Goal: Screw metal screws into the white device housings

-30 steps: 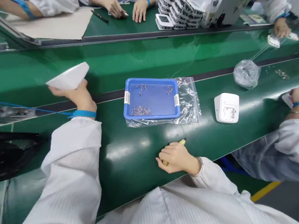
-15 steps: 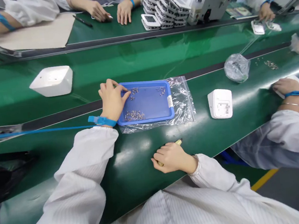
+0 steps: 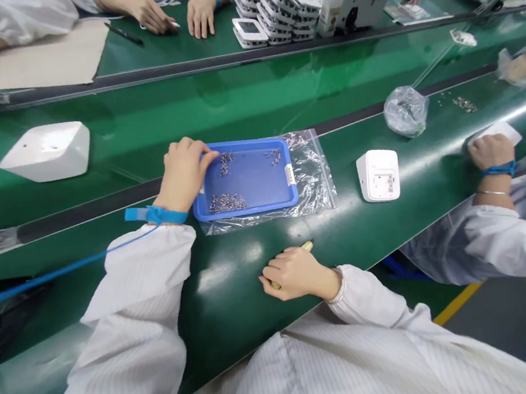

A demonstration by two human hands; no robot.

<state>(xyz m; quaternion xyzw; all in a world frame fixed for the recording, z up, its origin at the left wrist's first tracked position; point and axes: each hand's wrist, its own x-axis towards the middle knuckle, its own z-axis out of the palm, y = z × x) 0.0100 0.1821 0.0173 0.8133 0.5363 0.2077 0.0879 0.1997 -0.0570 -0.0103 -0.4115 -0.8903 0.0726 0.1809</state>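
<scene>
My left hand is at the upper left corner of a shallow blue tray, its thumb and fingers pinched together. What is between the fingertips, if anything, is hidden. Small metal screws lie heaped along the tray's near left, with smaller clusters at the upper left and upper right. A clear zip bag lies under the tray. Nearer to my body, my right hand rests on the green bench, wrapped round a slim yellow-handled tool with a dark tip.
A white housing stands right of the bag. Another white housing sits on the green belt. Beyond it are stacked white frames and a co-worker's hands. At right are a clear bag, loose screws and a co-worker's hand.
My view has shifted slightly. The white housing on the belt has moved left. My left fingers have drawn back toward the tray's left edge. My right hand keeps its grip on the tool.
</scene>
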